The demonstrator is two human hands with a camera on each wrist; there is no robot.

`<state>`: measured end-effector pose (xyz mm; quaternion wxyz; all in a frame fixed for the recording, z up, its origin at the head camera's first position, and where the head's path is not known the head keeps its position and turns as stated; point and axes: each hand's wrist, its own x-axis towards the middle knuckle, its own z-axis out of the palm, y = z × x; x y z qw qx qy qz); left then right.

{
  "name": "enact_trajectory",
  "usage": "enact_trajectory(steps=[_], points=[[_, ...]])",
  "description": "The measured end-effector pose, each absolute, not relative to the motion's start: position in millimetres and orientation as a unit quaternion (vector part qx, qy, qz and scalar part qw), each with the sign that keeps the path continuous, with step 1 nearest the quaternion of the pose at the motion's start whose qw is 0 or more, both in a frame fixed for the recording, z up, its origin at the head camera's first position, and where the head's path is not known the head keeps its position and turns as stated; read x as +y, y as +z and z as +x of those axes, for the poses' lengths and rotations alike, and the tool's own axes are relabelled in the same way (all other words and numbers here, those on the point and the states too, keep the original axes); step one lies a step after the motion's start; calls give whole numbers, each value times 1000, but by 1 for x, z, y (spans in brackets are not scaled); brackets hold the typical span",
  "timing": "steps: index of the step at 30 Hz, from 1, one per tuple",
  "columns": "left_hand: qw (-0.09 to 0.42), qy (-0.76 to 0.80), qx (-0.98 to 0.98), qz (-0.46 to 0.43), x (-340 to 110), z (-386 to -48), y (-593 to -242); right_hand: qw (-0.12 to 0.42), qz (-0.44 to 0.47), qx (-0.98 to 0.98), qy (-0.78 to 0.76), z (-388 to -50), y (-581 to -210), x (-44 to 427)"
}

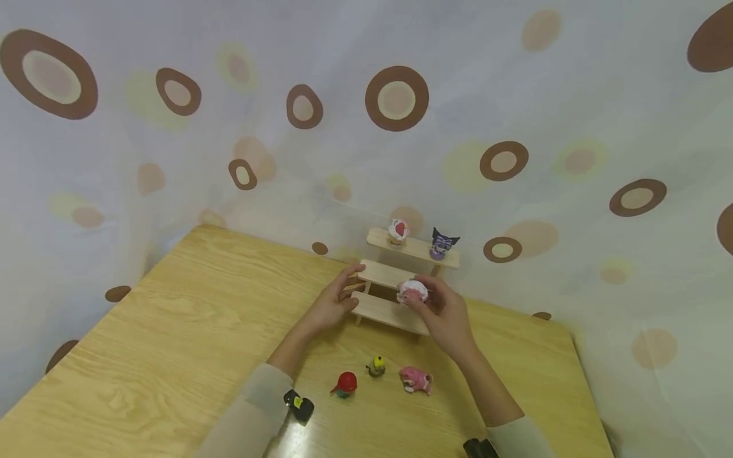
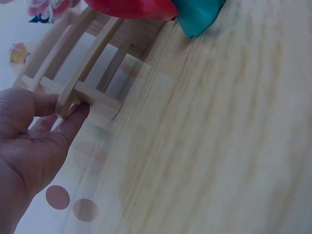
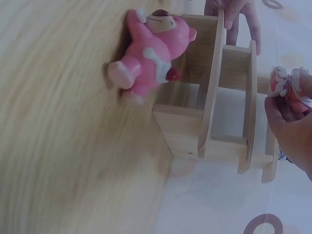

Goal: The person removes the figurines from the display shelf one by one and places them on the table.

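A three-step wooden shelf (image 1: 389, 312) stands against the patterned backdrop. My left hand (image 1: 333, 304) grips the left end of its lowest step; in the left wrist view the thumb and fingers (image 2: 73, 122) pinch the board's end. My right hand (image 1: 449, 318) holds a white and pink figurine (image 1: 413, 291) between thumb and fingers, over the right part of the middle and lower steps. The right wrist view shows that figurine (image 3: 292, 90) held beside the steps. On the top step are a cupcake-like figurine (image 1: 397, 231) at left and a purple figurine with black ears (image 1: 441, 245) at right.
In front of the shelf on the wooden table (image 1: 189, 305) lie a red and green figurine (image 1: 346, 383), a small yellow-topped figurine (image 1: 376, 366) and a pink bear figurine (image 1: 416, 380). The dotted backdrop (image 1: 343, 152) rises behind the table.
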<state>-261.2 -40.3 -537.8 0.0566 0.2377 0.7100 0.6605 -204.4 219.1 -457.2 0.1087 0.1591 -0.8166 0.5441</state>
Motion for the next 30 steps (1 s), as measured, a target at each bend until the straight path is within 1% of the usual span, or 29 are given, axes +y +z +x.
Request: enact_trajectory(steps=[6,10,13,23,30], points=[[58,665,707,231,-41,-261,-541,123,179,-823,525,-186,-466,238],[64,665,709,227,-45,-259,-542,116,187,-814,538,-173,-471,250],[58,669,707,220,-49,-258,-542,111,189,-812,541,-165,-473,257],[48,663,712,226,-57,-262,-541,105,178,-817,538,-149,-482,279],[55,667,708,225,-58,-263,-543,109,166,-827,526,-136,-491,292]])
